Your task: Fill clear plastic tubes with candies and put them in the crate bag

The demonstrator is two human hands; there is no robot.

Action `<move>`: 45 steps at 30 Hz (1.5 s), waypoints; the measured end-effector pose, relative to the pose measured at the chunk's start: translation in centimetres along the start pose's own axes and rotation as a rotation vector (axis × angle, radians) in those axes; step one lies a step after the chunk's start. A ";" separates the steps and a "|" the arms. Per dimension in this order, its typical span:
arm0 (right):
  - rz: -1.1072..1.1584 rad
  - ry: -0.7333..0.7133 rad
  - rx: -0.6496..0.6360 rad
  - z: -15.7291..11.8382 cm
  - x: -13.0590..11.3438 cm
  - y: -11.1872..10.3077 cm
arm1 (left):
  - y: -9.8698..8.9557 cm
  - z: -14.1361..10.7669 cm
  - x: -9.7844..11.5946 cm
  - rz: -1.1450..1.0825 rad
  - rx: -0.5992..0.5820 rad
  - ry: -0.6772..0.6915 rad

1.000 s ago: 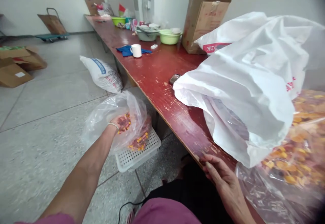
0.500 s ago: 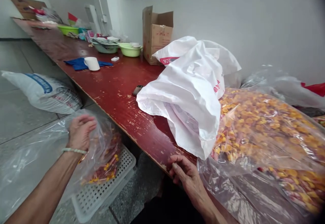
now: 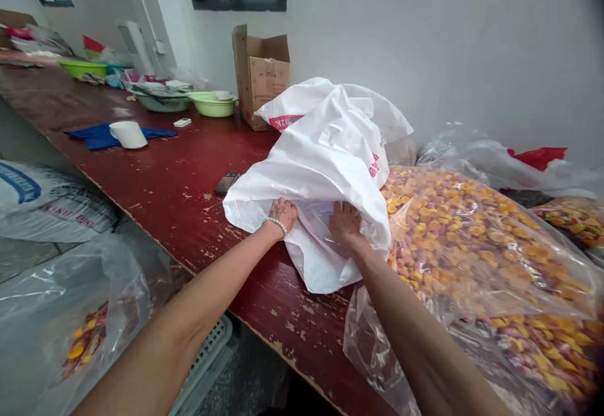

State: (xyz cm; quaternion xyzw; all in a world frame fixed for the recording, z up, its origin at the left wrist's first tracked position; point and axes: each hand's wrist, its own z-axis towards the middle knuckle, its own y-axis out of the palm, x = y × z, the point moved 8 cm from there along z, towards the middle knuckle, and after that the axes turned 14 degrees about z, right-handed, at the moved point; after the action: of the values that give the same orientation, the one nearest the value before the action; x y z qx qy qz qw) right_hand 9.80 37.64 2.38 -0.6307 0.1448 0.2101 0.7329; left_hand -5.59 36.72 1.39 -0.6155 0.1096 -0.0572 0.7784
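Observation:
A white woven sack (image 3: 325,151) lies on the red table (image 3: 160,183), its mouth facing me. My left hand (image 3: 283,213), with a beaded bracelet at the wrist, is at the sack's opening; its fingers are curled, and what they hold is hidden. Just inside the mouth, my right hand (image 3: 345,219) has its fingers apart on a clear plastic liner (image 3: 316,221). Right of the sack lies a big clear bag of yellow and pink wrapped pieces (image 3: 453,227).
Below the table's left edge are another clear bag (image 3: 113,277), a white perforated crate (image 3: 207,353) and a printed sack (image 3: 51,205). On the table stand a cardboard box (image 3: 268,79), a white mug (image 3: 128,134), green basins (image 3: 214,104) and a dark device (image 3: 227,182).
My left hand has moved from above the floor bag to the sack's mouth. My right hand has moved from the table edge into the opening. The view has turned right.

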 end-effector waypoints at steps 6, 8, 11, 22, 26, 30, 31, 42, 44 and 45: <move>-0.094 -0.044 -0.030 -0.2 0.7 -0.4 | 0.8 -0.3 -1.2 -0.011 -0.017 -0.086; -0.102 -0.058 -0.069 -0.6 0.4 -0.3 | 0.5 -0.6 -1.4 -0.038 -0.009 -0.128; -0.110 -0.081 -0.143 -1.6 0.1 0.2 | -0.1 -0.9 -1.1 -0.110 -0.007 -0.174; -0.072 -0.137 -0.465 -5.9 -1.4 -0.3 | -1.8 -2.7 5.2 -0.386 0.017 0.089; -0.021 -0.146 -0.460 -8.5 -0.7 -0.9 | -1.4 -3.6 6.6 -0.430 -0.021 0.158; -0.001 -0.128 -0.321 -10.9 0.3 -1.0 | -1.1 -5.3 6.9 -0.423 -0.050 0.165; 0.008 -0.130 -0.298 -11.5 0.5 -0.9 | -1.2 -5.7 6.9 -0.414 -0.051 0.166; 0.787 -0.039 -0.092 -14.1 2.9 -2.5 | -2.6 -5.9 12.8 -0.201 -0.027 0.462; 0.827 -0.006 -0.076 -14.3 3.5 -2.5 | -1.8 -5.3 13.2 -0.240 -0.088 0.433; 0.843 0.010 -0.060 -14.4 3.8 -2.6 | -1.6 -5.0 13.1 -0.255 -0.100 0.415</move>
State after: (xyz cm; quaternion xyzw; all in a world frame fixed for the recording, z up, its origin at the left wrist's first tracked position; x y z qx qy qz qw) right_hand 15.11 23.58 0.46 -0.5382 0.3874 0.4927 0.5634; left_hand 6.02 28.67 0.54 -0.6370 0.1912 -0.2746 0.6944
